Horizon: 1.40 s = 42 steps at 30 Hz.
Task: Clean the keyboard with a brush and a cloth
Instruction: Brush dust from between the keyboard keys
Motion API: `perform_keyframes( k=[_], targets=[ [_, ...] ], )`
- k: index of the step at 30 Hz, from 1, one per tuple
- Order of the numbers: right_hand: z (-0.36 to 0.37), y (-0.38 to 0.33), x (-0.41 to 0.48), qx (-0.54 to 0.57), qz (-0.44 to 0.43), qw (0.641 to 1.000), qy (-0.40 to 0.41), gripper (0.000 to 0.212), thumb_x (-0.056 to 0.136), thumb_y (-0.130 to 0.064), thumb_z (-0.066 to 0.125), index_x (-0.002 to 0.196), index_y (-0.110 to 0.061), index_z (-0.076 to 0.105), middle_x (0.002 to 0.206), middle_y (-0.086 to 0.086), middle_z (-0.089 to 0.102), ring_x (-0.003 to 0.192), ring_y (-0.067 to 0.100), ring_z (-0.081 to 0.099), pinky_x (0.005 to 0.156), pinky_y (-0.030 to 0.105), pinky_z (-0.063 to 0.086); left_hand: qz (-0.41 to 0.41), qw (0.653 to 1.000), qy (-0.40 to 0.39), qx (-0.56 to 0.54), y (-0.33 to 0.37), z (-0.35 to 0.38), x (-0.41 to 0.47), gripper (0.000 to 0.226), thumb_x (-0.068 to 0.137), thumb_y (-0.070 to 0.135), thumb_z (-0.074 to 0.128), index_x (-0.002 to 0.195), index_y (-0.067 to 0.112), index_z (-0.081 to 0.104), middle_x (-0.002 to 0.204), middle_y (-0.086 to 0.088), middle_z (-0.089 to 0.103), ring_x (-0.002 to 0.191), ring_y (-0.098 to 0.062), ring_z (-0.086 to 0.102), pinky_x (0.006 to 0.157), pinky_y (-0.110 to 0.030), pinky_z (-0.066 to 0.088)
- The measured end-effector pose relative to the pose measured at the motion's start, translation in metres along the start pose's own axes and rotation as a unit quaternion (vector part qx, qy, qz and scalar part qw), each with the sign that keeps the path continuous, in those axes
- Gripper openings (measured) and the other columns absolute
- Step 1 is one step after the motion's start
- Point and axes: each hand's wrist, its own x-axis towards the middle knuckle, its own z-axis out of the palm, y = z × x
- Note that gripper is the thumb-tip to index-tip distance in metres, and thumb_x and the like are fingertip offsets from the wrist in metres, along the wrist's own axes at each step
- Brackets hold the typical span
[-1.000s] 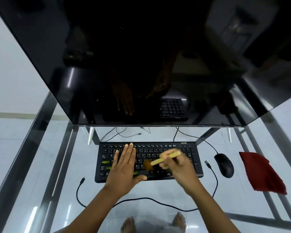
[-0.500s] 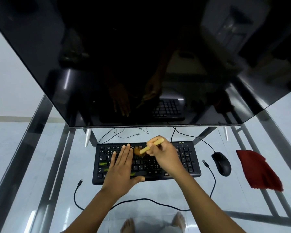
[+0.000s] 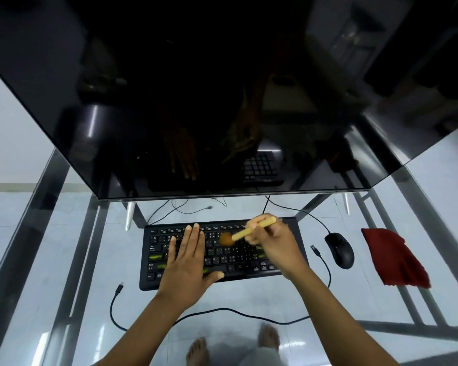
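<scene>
A black keyboard (image 3: 238, 262) with some green-marked keys lies on the glass table in front of the monitor. My left hand (image 3: 187, 262) rests flat on its left half, fingers straight. My right hand (image 3: 274, 240) grips a small brush (image 3: 245, 232) by its pale wooden handle. The brown bristle head touches the upper middle key rows. A red cloth (image 3: 393, 257) lies crumpled at the right of the table, away from both hands.
A large dark monitor (image 3: 222, 101) overhangs the back of the glass table (image 3: 77, 260). A black mouse (image 3: 339, 249) sits right of the keyboard. Loose black cables (image 3: 222, 313) run along the front and behind. Bare feet show below the glass.
The brush swept from the lower middle keys up to the top rows, then came slightly down and right. My left hand stayed flat on the keyboard.
</scene>
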Motion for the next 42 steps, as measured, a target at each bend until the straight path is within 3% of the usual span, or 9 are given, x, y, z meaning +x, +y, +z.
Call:
perform_keyframes(
  k=[8, 12, 16, 20, 24, 28, 32, 36, 42],
  targets=[
    [-0.025, 0.009, -0.008, 0.0, 0.028, 1.0, 0.013, 0.014, 0.092, -0.015, 0.063, 0.092, -0.026, 0.072, 0.091, -0.002, 0.076, 0.088, 0.015, 0.072, 0.088, 0.038, 0.056, 0.025, 0.999, -0.011, -0.023, 0.035, -0.002, 0.011, 0.094, 0.087, 0.074, 0.019, 0.151, 0.007, 0.014, 0.161, -0.009, 0.0, 0.148, -0.022, -0.009, 0.118, -0.051, 0.0],
    [-0.049, 0.01, -0.002, -0.094, -0.033, 0.987, 0.128, 0.015, 0.09, -0.019, 0.067, 0.088, -0.033, 0.073, 0.09, -0.015, 0.072, 0.086, 0.0, 0.066, 0.082, 0.018, 0.051, 0.042, 0.999, -0.026, -0.016, 0.053, 0.002, 0.018, 0.093, 0.088, 0.073, 0.024, 0.151, 0.006, 0.016, 0.161, -0.009, 0.0, 0.147, -0.021, -0.011, 0.116, -0.049, -0.003],
    [-0.066, 0.013, -0.001, -0.087, 0.014, 0.996, -0.016, 0.01, 0.092, -0.021, 0.064, 0.091, -0.026, 0.072, 0.081, -0.01, 0.074, 0.075, 0.003, 0.068, 0.071, 0.016, 0.051, 0.046, 0.998, -0.038, -0.013, 0.064, 0.001, 0.028, 0.097, 0.085, 0.075, 0.026, 0.152, 0.008, 0.004, 0.16, -0.007, -0.011, 0.145, -0.019, -0.021, 0.113, -0.049, -0.008],
    [-0.081, 0.023, 0.001, -0.141, -0.064, 0.98, 0.124, 0.016, 0.091, -0.018, 0.064, 0.085, -0.031, 0.07, 0.088, -0.015, 0.07, 0.085, -0.001, 0.062, 0.073, 0.011, 0.047, 0.051, 0.997, -0.048, -0.02, 0.075, -0.002, 0.036, 0.101, 0.084, 0.078, 0.023, 0.149, 0.011, -0.015, 0.156, -0.004, -0.028, 0.141, -0.017, -0.031, 0.115, -0.048, -0.017],
    [-0.086, 0.028, -0.001, -0.097, -0.019, 0.995, 0.0, 0.013, 0.093, -0.02, 0.061, 0.086, -0.029, 0.068, 0.079, -0.007, 0.073, 0.078, 0.009, 0.068, 0.074, 0.022, 0.054, 0.048, 0.997, -0.056, -0.024, 0.082, 0.0, 0.04, 0.109, 0.078, 0.081, 0.028, 0.15, 0.011, -0.013, 0.157, -0.004, -0.026, 0.141, -0.017, -0.032, 0.115, -0.047, -0.017],
    [-0.097, 0.033, 0.003, -0.135, -0.059, 0.983, 0.111, 0.017, 0.092, -0.014, 0.062, 0.083, -0.029, 0.066, 0.085, -0.011, 0.071, 0.08, 0.003, 0.064, 0.073, 0.013, 0.048, 0.037, 0.997, -0.068, -0.023, 0.089, 0.004, 0.042, 0.12, 0.069, 0.086, 0.032, 0.15, 0.012, -0.016, 0.155, -0.002, -0.031, 0.139, -0.014, -0.035, 0.114, -0.046, -0.019],
    [-0.1, 0.033, -0.004, -0.077, -0.03, 0.996, -0.035, 0.014, 0.095, -0.014, 0.056, 0.087, -0.021, 0.065, 0.08, -0.006, 0.075, 0.08, 0.019, 0.07, 0.077, 0.03, 0.057, 0.039, 0.997, -0.058, -0.017, 0.088, 0.008, 0.041, 0.124, 0.065, 0.091, 0.031, 0.15, 0.012, -0.013, 0.156, -0.001, -0.027, 0.139, -0.012, -0.034, 0.112, -0.043, -0.023],
    [-0.107, 0.041, -0.005, -0.149, -0.105, 0.977, 0.108, 0.018, 0.092, -0.012, 0.061, 0.086, -0.028, 0.066, 0.09, -0.011, 0.069, 0.084, 0.007, 0.065, 0.079, 0.026, 0.053, 0.05, 0.998, -0.049, -0.002, 0.084, 0.009, 0.041, 0.12, 0.069, 0.091, 0.03, 0.151, 0.012, -0.01, 0.158, -0.002, -0.022, 0.14, -0.011, -0.031, 0.112, -0.043, -0.018],
    [-0.106, 0.051, -0.015, -0.107, -0.074, 0.992, 0.005, 0.018, 0.093, -0.01, 0.06, 0.084, -0.024, 0.065, 0.08, -0.005, 0.072, 0.077, 0.01, 0.067, 0.072, 0.024, 0.054, 0.046, 0.997, -0.063, 0.01, 0.085, 0.006, 0.041, 0.122, 0.064, 0.094, 0.017, 0.151, 0.013, -0.013, 0.157, 0.0, -0.024, 0.14, -0.011, -0.032, 0.113, -0.044, -0.016]
  ],
)
